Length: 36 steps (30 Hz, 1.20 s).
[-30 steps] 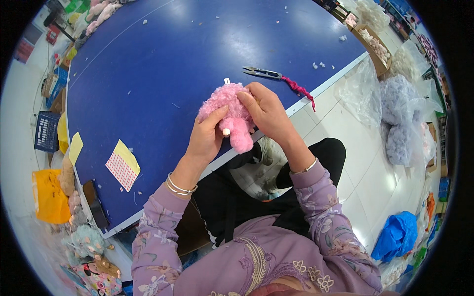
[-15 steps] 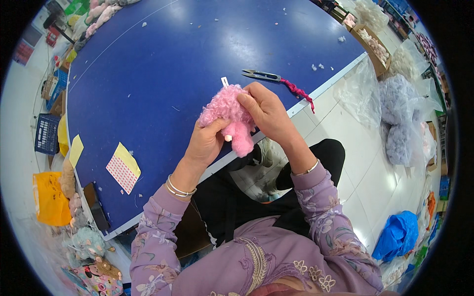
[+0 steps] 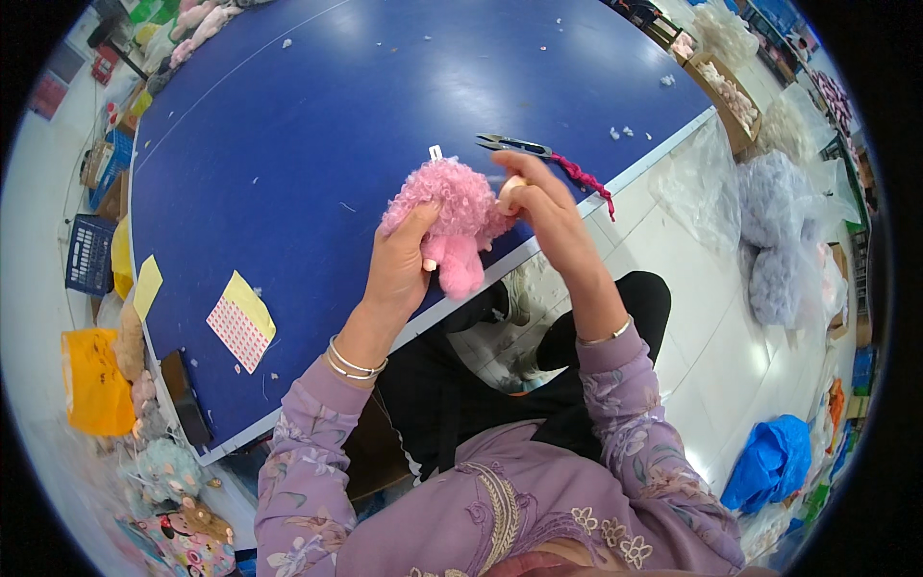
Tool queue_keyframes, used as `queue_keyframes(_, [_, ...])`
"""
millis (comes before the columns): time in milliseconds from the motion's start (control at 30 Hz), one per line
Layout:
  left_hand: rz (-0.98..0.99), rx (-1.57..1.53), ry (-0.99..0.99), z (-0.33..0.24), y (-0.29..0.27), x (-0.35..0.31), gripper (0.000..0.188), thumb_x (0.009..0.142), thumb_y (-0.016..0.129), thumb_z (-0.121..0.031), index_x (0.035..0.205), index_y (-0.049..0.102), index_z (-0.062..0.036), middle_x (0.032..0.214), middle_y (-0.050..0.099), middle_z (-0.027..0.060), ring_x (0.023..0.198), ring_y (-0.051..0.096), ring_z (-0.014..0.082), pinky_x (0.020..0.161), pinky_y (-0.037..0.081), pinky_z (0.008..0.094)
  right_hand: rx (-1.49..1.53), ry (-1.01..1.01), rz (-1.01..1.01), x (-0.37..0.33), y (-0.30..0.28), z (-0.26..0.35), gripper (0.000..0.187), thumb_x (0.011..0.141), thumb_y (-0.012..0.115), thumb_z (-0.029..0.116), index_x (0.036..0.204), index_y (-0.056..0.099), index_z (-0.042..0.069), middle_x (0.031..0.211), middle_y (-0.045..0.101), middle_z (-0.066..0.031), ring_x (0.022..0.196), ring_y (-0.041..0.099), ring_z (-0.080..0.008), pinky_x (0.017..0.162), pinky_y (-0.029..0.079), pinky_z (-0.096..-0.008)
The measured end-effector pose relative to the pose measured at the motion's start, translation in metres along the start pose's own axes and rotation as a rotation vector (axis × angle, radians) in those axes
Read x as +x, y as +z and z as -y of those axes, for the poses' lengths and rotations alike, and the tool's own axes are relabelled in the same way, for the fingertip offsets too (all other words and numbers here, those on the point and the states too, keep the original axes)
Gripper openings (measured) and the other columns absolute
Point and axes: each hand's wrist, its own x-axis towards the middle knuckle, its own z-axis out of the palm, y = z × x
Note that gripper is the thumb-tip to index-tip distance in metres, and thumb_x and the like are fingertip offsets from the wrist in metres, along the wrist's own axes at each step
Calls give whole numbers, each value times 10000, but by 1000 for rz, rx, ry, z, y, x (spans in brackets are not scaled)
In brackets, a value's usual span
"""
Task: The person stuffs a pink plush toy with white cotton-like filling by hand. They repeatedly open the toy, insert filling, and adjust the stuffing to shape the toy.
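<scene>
Yellow sheet of small stickers point(image 3: 240, 320) on the blue table point(image 3: 288, 144), left hand point(image 3: 402, 264) with closed grip on fluffy pink plush toy point(image 3: 449, 216) above the table's edge, right hand point(image 3: 540, 207) pinching its right side, thread snips point(image 3: 514, 145) beyond.

A fluffy pink plush toy point(image 3: 450, 219) is held over the near edge of the blue table point(image 3: 288, 144), gripped from below by the left hand point(image 3: 402, 264) and touched at its upper side by the right hand point(image 3: 543, 202). Thread snips point(image 3: 514, 145) with a red cord are seen just beyond the right hand, and a yellow-backed sheet of small dots point(image 3: 241, 321) lies well apart to the left.
</scene>
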Motion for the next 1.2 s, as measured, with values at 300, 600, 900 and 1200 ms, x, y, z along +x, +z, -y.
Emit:
queue_keyframes(300, [-58,256,105,-2,0,-8,204,932,614,-183,1057,614,-21,828,622,9,585,498,44,544,403,211,88,99,-48,-16,55,34,268,927,651,153,1093,640,-57,927,679,-79,828,666,-125,729,560,-262])
queue_keyframes(600, [-30,290,176,-3,6,-10,212,945,508,-161,1057,605,-9,868,611,29,652,537,85,615,433,246,-59,41,-165,-18,54,31,244,929,656,183,1046,657,-32,932,689,-83,818,676,-144,693,570,-273])
queue_keyframes(900, [3,378,238,1,1,-8,190,926,555,-142,916,670,9,1053,568,25,924,518,93,820,426,271,-89,-127,-310,-21,69,17,161,889,707,102,940,620,-23,845,668,-55,735,630,-76,646,505,-208])
queue_keyframes(1200, [38,340,156,-3,0,-9,194,938,556,-162,970,654,2,902,623,11,775,548,63,723,450,238,-223,-246,-286,-16,61,3,140,844,740,72,911,643,-3,792,633,-34,670,578,-59,595,453,-212])
